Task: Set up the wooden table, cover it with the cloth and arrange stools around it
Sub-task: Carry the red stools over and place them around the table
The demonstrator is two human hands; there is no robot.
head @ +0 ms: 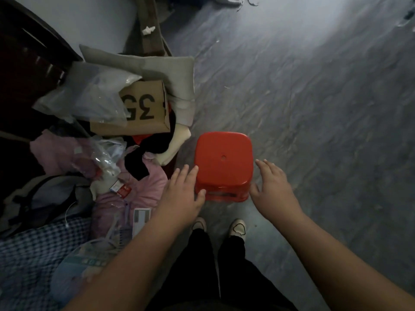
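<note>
A red plastic stool (223, 161) with a small hole in its square seat stands on the grey floor straight in front of my feet. My left hand (183, 190) lies at the stool's left side, fingers straight, its thumb touching the near left corner. My right hand (270, 182) hovers at the stool's right edge with fingers spread and straight; whether it touches is unclear. Neither hand holds anything. No wooden table and no tablecloth are in view.
To the left lies a pile: a cardboard box (143, 108) marked 35, grey cushions (157, 68), plastic bags, pink clothes (134, 182), a backpack (49, 198) and checked fabric (33, 254). A wooden frame (150, 25) leans at the back. Grey floor (314, 97) stretches right.
</note>
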